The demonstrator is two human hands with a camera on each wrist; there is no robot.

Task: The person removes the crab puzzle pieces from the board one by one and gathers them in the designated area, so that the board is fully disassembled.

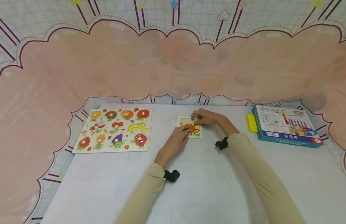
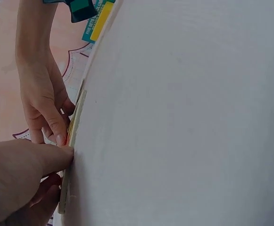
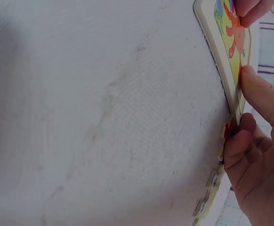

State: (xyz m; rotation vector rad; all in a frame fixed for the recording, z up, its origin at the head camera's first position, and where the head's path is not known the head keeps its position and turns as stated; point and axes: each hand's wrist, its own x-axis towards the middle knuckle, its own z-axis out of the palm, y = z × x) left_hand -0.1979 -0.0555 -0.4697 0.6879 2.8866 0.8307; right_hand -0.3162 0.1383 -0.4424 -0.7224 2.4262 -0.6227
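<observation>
From the head view: toward the far side of a white table (image 1: pixel 203 186), a small crab puzzle (image 1: pixel 185 120), its orange-red crab (image 1: pixel 193 129) set within a pale rim; left hand (image 1: pixel 177 138) with fingers over the crab, right hand (image 1: pixel 207 117) pinching at the puzzle's upper right corner. To the left, a pale board (image 1: pixel 107 147) filled with fruit pieces in three rows of four, watermelon (image 1: pixel 111 115), bananas (image 1: pixel 136 127) and grapes (image 1: pixel 117 141) among them. To the right, a teal-edged box (image 1: pixel 285 124) lying flat, "FIVE SETS OF" legible, finer print too small to read; just beside it, a yellow block (image 1: pixel 252 123). From the left wrist view: left thumb against the puzzle's edge, cannot tell whether gripping; beyond, "FIVE SETS" again on the box side. From the right wrist view: right thumb on the puzzle's face, fingers curled at its edge.
</observation>
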